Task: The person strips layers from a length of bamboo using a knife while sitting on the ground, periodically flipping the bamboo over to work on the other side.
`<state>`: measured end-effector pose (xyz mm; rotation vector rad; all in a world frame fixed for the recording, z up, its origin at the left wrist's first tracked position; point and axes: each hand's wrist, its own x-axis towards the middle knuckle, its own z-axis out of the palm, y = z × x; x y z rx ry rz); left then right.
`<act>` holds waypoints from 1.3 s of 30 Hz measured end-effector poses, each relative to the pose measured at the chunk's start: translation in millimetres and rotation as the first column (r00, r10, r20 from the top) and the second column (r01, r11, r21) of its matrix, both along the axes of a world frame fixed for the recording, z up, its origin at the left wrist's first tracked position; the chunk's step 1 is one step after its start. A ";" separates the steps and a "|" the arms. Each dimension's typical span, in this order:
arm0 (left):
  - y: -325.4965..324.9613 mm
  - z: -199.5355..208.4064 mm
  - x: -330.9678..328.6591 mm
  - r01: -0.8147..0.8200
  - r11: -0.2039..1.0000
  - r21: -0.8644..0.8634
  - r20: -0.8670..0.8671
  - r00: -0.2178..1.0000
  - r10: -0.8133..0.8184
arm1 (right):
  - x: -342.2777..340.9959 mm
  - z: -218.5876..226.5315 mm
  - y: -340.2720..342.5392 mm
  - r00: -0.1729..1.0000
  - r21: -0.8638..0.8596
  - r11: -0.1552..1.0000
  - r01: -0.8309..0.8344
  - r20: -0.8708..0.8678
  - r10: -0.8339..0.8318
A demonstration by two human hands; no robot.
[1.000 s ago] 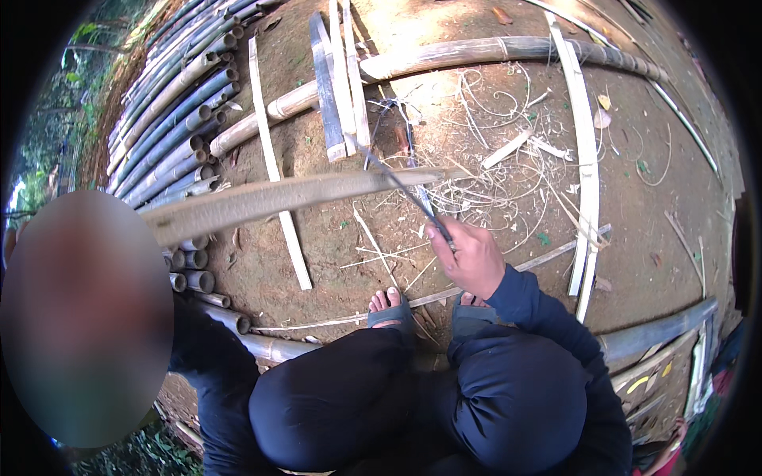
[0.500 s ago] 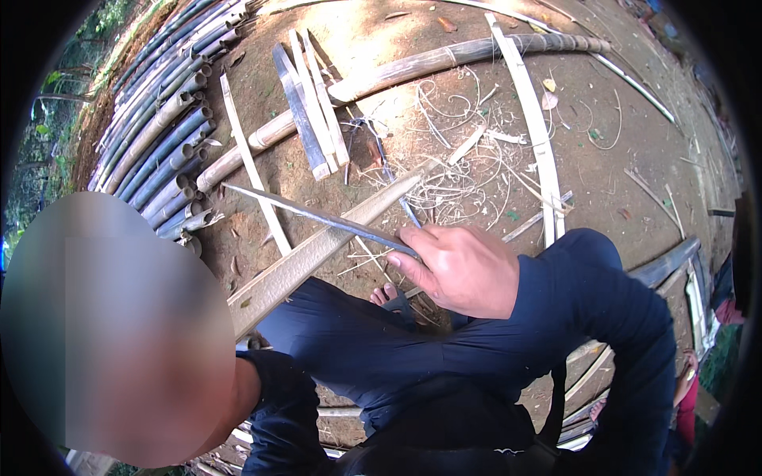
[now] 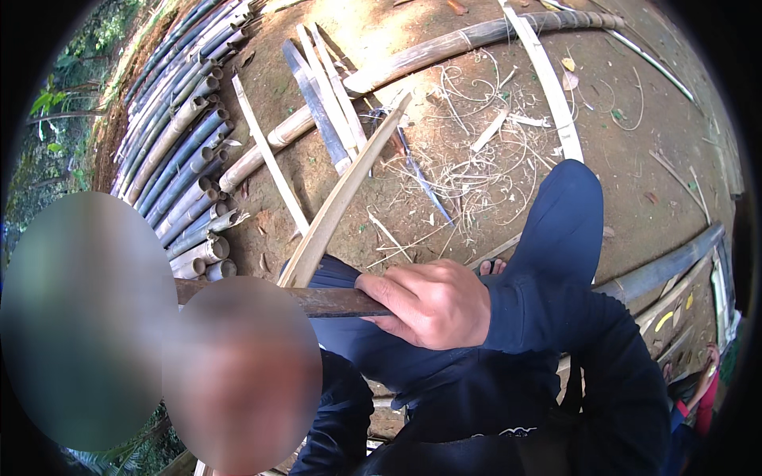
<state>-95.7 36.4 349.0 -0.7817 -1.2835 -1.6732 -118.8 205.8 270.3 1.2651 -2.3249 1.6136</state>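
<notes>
My right hand (image 3: pixel 432 305) is closed round the near end of a long, flat, dark-bladed knife (image 3: pixel 340 302). The blade lies almost level, pointing left, and its far part is lost behind a blurred patch. It crosses the lower part of a pale split bamboo strip (image 3: pixel 343 202), which slants up and away to a narrow tip. Whether blade and strip touch I cannot tell. My left forearm (image 3: pixel 337 404) shows as a dark sleeve at the lower edge; the blur hides my left hand and the strip's near end.
Cut bamboo poles (image 3: pixel 186 163) lie stacked at the left. A thick bamboo pole (image 3: pixel 444 49) crosses the ground, with split slats (image 3: pixel 321 103) resting over it. Curly shavings (image 3: pixel 476 170) litter the middle. Another person's red sleeve (image 3: pixel 705 408) shows at the lower right.
My right hand has come down and nearer; the knife has turned from a slant to nearly level, its broad side showing. The bamboo strip stands steeper. My right knee now shows farther forward.
</notes>
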 end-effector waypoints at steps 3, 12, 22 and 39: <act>-2.5 -28.6 -14.9 0.032 0.998 0.057 0.120 0.992 -0.038 | -2.5 -25.0 -5.1 0.991 0.020 0.993 0.113 0.073 -0.115; -14.8 -79.6 -1.1 -0.095 0.977 0.190 0.254 0.966 0.044 | 12.1 -40.8 -4.1 0.988 0.171 0.980 0.102 0.094 -0.120; -6.0 -96.1 15.8 -0.114 0.979 0.168 0.208 0.975 0.078 | 0.2 -80.2 -2.9 0.974 0.333 0.934 0.127 0.136 -0.181; -10.5 -104.6 22.0 -0.267 0.909 0.320 0.217 0.955 0.204 | -23.1 -120.4 1.0 0.964 0.543 0.828 0.143 0.113 -0.241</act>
